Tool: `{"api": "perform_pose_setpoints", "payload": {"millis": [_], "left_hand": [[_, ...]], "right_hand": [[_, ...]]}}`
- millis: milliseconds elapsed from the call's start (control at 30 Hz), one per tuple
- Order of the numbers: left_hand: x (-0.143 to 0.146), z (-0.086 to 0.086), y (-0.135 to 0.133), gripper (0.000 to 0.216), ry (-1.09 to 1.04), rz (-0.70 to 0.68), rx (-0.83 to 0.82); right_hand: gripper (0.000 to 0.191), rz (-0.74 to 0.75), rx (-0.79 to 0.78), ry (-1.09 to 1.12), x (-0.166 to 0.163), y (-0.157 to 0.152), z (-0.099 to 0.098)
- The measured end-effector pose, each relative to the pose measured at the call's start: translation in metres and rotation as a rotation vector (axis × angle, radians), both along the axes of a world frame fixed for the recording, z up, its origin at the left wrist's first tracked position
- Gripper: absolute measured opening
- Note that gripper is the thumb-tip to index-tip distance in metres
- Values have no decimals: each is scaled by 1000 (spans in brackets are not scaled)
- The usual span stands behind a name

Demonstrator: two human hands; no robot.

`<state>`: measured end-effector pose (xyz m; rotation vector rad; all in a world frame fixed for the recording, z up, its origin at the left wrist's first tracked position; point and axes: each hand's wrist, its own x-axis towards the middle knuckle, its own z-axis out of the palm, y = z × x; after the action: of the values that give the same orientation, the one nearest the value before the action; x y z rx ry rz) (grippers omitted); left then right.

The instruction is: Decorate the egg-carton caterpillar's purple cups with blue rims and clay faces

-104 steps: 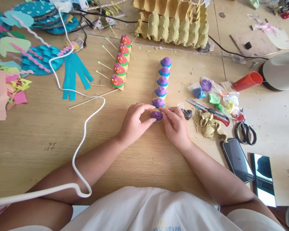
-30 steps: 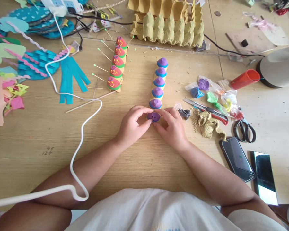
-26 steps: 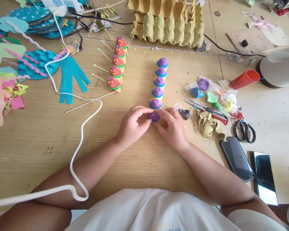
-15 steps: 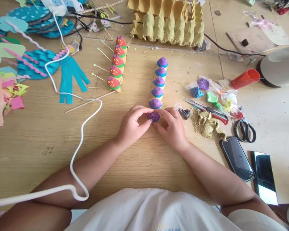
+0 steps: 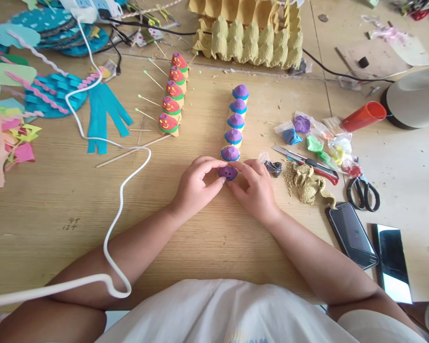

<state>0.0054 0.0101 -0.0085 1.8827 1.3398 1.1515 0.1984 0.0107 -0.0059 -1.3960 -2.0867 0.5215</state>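
I have the left hand (image 5: 195, 186) and the right hand (image 5: 258, 189) at the near end of a purple-and-blue strip (image 5: 233, 137), which lies on the bench (image 5: 196, 257) well in from its near edge and points away from that edge. On both hands I see the fingers (image 5: 212, 165) pinching the nearest bump (image 5: 228, 173) between thumb and forefinger, its purple front marked with dark dots and a curved line. Just beside the right hand sits a bag of black material (image 5: 273, 167), and a red-and-green strip (image 5: 170, 104) stands apart, farther left on the bench
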Motion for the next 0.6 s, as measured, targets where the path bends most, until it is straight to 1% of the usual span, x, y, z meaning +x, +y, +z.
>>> {"api": "perform_pose_setpoints", "payload": {"millis": [167,367,600], "left_hand": [[0,2,0,25,-8,6,-13],[0,3,-1,30,-19,6,-41],[0,3,-1,31,-2,-20,-32]], "right_hand": [[42,-2,2,-9,-1,0,1],[43,-4,8,-10,0,0,0],[45,-3,-6,-13,0,-1,1]]}}
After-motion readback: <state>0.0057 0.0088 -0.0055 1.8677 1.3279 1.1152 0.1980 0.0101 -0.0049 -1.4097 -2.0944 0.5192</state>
